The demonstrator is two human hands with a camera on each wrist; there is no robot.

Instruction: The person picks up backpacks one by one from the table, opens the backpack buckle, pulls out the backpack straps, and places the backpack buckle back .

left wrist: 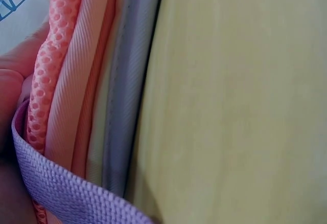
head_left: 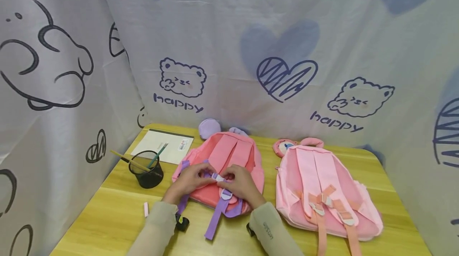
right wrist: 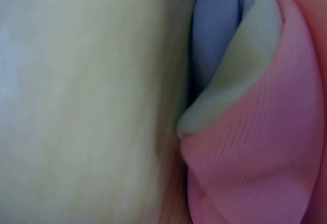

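Observation:
A coral-pink backpack (head_left: 229,148) lies on the table with its shoulder straps facing up. Over its lower half, both hands meet at a small white buckle (head_left: 217,177) on purple webbing. My left hand (head_left: 191,179) pinches the buckle's left side between thumb and fingers. From the right, my right hand (head_left: 242,183) pinches its other end. A loose purple strap (head_left: 214,220) hangs from a white slider (head_left: 226,194) toward the front. The left wrist view has the backpack's mesh edge (left wrist: 56,45) and a purple strap (left wrist: 71,188) close up. In the right wrist view, pink fabric (right wrist: 255,157) fills the right side.
To the right lies a second, lighter pink backpack (head_left: 290,192) with orange straps. A black mesh pen cup (head_left: 150,178) holding pencils stands at left, before a white notebook (head_left: 154,142). A small eraser-like piece (head_left: 146,209) lies near the left sleeve.

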